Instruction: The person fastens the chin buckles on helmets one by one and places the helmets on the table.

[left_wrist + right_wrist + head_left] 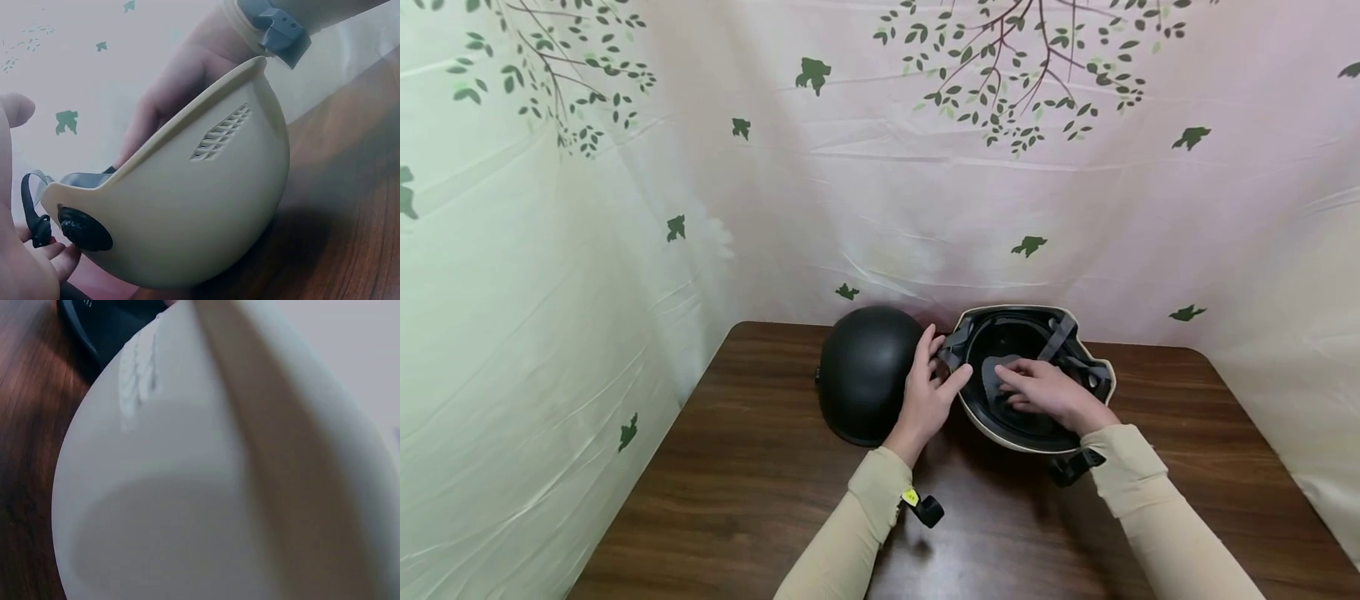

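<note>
A cream helmet (996, 436) lies upside down on the table, its dark liner and grey straps (1058, 335) facing up. My right hand (1048, 392) reaches over the near rim into it, fingers loosely bent above a grey pad (992, 379). At its left side is my left hand (921, 400), thumb spread away from the fingers. In the left wrist view, those fingers are right at a black side knob (85, 228) and a hanging strap buckle (41, 231). The right wrist view shows mostly the pale outer shell (144, 506); the right fingertips are largely hidden there.
A black helmet (868, 375) sits dome up, close left of the cream one and beside my left hand. Both are near the back edge of the brown wooden table (737, 483). A leaf-printed cloth (925, 208) hangs behind and along the sides.
</note>
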